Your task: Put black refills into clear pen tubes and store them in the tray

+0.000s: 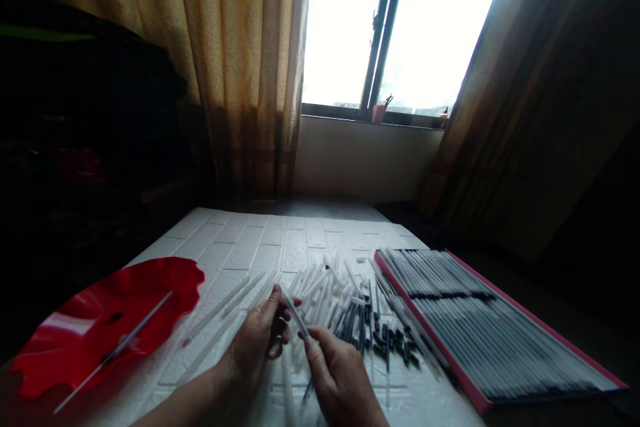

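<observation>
No letters, numbers, brand names or signs can be read anywhere in the head view. Whatever small print the things in it may bear is too small, too dark or too blurred to make out as any word or figure.

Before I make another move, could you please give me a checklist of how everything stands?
1. Right hand has the slim tube: ok, pinched between thumb and fingers.
2. Left hand grips its far end: cannot tell; the fingers are right beside it.
3. Small black pieces gathered in a container: not ok, loose on the table.
4. Pink-edged box holds its tubes in rows: ok.
5. Rod wholly inside the red dish: not ok, one end overhangs the rim.
</observation>
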